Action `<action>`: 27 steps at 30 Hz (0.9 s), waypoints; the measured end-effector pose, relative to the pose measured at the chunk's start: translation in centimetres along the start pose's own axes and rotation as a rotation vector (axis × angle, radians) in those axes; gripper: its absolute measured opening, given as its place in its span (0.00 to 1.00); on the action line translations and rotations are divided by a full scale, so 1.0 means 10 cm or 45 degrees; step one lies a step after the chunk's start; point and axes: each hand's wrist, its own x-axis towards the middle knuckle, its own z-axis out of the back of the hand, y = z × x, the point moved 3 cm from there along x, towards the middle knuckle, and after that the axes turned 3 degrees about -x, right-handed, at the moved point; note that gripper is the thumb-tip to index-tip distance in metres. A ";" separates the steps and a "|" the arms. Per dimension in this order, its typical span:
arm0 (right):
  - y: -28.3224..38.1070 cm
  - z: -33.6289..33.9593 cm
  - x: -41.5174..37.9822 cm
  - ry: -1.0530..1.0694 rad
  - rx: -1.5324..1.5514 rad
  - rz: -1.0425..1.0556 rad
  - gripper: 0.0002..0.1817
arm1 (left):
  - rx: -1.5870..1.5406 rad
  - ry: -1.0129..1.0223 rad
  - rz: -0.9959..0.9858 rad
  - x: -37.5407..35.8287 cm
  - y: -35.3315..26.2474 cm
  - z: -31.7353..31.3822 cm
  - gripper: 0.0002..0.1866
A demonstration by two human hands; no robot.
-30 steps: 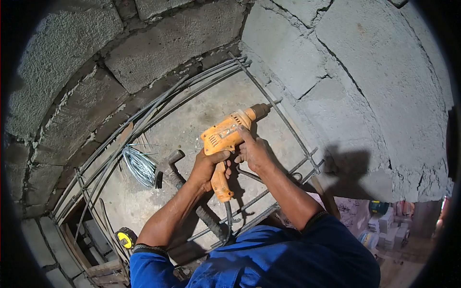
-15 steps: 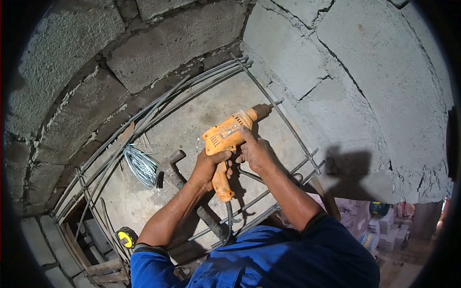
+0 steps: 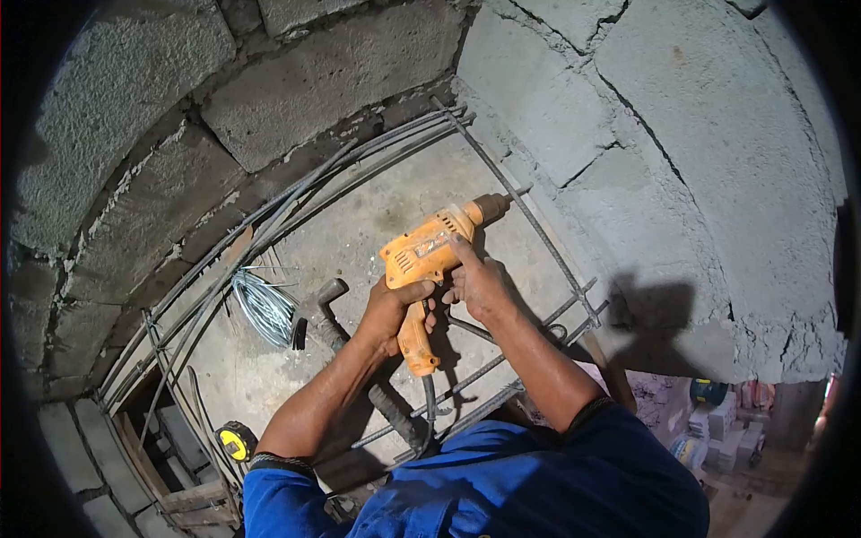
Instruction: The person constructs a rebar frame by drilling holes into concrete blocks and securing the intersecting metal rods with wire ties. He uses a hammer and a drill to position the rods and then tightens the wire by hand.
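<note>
An orange power drill (image 3: 420, 251) lies across both hands over the concrete slab, its dark chuck pointing to the upper right, close to a rebar rod (image 3: 547, 238). My left hand (image 3: 393, 311) is wrapped around the top of its handle, thumb across the back. My right hand (image 3: 473, 282) grips the side of the drill body, with the forefinger stretched along it and the other fingers curled near the trigger. A black cord leaves the handle's base. Beside my left forearm lies a hammer (image 3: 391, 417), partly hidden under the arm.
A bundle of shiny tie wire (image 3: 263, 307) rests on the slab, left of the hammer. A yellow and black tape measure (image 3: 236, 441) sits at the lower left. Rebar rods (image 3: 309, 193) frame the slab (image 3: 377, 197). Concrete block walls (image 3: 332, 81) rise behind and to the right.
</note>
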 end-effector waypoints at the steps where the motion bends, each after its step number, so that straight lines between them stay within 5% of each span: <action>1: 0.02 -0.01 -0.02 -0.004 -0.016 0.023 0.34 | -0.005 -0.005 -0.024 0.01 0.01 0.00 0.19; 27: 0.06 -0.01 -0.03 0.043 0.013 0.004 0.39 | -0.026 -0.017 -0.016 0.04 0.04 0.01 0.19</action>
